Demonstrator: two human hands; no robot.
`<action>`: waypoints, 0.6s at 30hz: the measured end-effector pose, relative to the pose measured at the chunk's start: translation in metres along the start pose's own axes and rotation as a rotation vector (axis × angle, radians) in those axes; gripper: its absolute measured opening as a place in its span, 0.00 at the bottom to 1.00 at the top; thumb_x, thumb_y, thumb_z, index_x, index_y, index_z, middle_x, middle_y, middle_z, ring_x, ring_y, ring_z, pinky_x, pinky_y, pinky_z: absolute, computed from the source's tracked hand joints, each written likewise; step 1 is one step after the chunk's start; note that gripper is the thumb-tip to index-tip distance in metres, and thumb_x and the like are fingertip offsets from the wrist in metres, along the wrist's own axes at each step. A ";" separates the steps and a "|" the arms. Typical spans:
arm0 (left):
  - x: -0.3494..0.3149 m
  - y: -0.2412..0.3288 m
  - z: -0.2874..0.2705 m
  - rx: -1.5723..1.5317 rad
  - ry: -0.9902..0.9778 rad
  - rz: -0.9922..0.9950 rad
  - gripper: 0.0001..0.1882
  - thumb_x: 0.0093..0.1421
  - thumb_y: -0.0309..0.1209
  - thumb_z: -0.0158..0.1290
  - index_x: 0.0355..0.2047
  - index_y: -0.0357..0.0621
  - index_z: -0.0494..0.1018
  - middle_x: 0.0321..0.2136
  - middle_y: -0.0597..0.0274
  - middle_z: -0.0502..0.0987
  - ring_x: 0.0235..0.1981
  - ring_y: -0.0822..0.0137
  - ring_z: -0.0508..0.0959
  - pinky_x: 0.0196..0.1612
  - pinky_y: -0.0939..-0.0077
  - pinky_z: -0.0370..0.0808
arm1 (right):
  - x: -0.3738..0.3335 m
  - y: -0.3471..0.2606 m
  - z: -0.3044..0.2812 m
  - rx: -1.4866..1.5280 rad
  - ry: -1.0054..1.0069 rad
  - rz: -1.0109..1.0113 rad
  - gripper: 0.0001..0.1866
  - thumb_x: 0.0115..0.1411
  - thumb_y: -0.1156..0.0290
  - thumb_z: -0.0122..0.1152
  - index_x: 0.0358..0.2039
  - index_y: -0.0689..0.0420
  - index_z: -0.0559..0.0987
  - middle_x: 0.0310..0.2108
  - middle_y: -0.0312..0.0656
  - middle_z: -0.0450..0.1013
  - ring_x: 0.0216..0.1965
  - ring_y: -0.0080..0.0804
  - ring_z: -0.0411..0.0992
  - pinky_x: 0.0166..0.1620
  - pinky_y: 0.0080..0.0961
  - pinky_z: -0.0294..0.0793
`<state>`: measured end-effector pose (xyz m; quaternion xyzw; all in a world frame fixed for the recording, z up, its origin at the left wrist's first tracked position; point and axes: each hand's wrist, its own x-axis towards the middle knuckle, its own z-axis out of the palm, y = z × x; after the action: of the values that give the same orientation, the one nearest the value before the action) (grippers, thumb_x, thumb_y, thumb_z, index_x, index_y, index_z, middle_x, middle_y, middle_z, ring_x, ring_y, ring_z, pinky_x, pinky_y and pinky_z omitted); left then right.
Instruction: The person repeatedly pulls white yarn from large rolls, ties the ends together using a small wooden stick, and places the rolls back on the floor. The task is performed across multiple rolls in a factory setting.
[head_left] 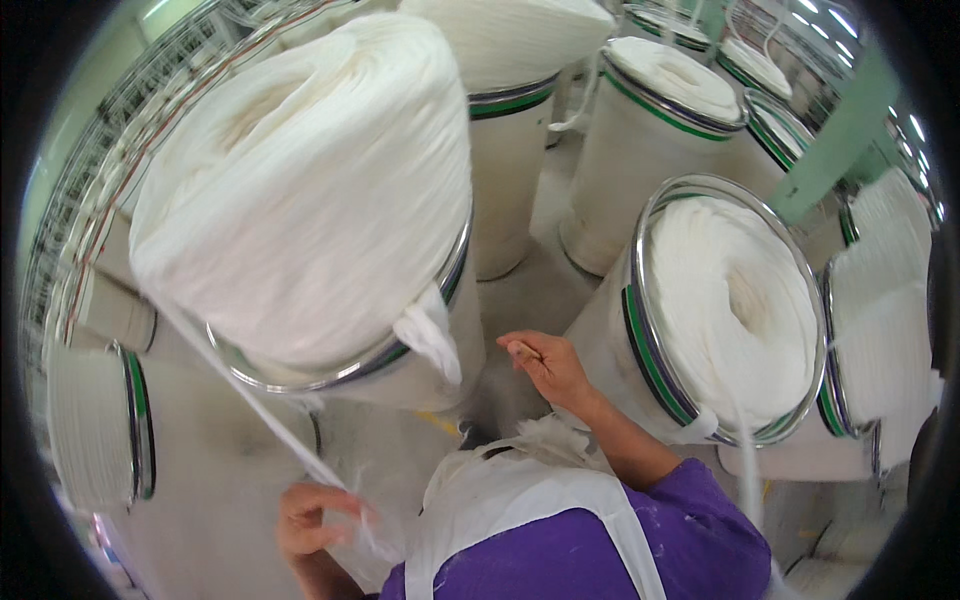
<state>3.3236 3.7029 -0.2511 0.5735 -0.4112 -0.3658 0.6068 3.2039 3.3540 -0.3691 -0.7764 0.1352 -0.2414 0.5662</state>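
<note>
At the lower left, my left hand [318, 515] has its fingers curled on a white cotton sliver [255, 405]; motion blurs the fingertips. The sliver rises from my hand to a big coil of sliver [330, 190] heaped above the rim of a tall can [330, 380]. Wispy fibres hang beside my fingers. My right hand [550, 370] is closed near the middle, between that can and another on the right. A thin tan bit shows between its thumb and fingers, too small to name. A loose sliver tail [430, 335] droops over the left can's rim.
A can [640, 300] at right holds a coil of sliver [735, 310], with a strand trailing down past my purple sleeve. More filled cans [660, 130] stand behind. Another coil [90, 430] is at far left. A green post [840, 130] slants at upper right.
</note>
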 end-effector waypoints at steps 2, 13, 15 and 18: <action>0.021 -0.013 -0.012 0.887 0.381 0.040 0.12 0.50 0.23 0.60 0.36 0.39 0.76 0.28 0.54 0.79 0.30 0.54 0.79 0.34 0.66 0.74 | 0.017 -0.001 -0.001 -0.004 0.057 0.070 0.17 0.66 0.59 0.49 0.39 0.60 0.78 0.26 0.40 0.74 0.25 0.26 0.71 0.30 0.22 0.69; 0.108 -0.067 -0.068 1.226 0.424 0.526 0.10 0.54 0.35 0.58 0.20 0.47 0.70 0.17 0.63 0.69 0.18 0.58 0.69 0.23 0.68 0.65 | 0.139 0.013 0.047 0.304 0.272 0.127 0.13 0.68 0.61 0.44 0.43 0.57 0.71 0.26 0.32 0.68 0.25 0.17 0.63 0.31 0.18 0.65; 0.112 -0.074 -0.074 1.154 0.446 0.591 0.13 0.54 0.36 0.57 0.18 0.48 0.67 0.16 0.64 0.66 0.17 0.58 0.66 0.22 0.68 0.62 | 0.148 0.016 0.063 0.382 0.311 0.096 0.11 0.68 0.63 0.44 0.43 0.56 0.69 0.30 0.31 0.67 0.29 0.15 0.63 0.33 0.16 0.65; 0.118 -0.081 -0.082 1.151 0.454 0.647 0.14 0.54 0.37 0.57 0.17 0.49 0.66 0.15 0.65 0.65 0.16 0.60 0.66 0.21 0.68 0.61 | 0.155 0.017 0.070 0.641 0.305 0.157 0.09 0.68 0.65 0.43 0.44 0.55 0.66 0.33 0.31 0.66 0.32 0.16 0.62 0.36 0.15 0.64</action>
<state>3.4479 3.6215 -0.3230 0.7147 -0.5528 0.2385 0.3560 3.3737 3.3307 -0.3677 -0.5020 0.1948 -0.3402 0.7709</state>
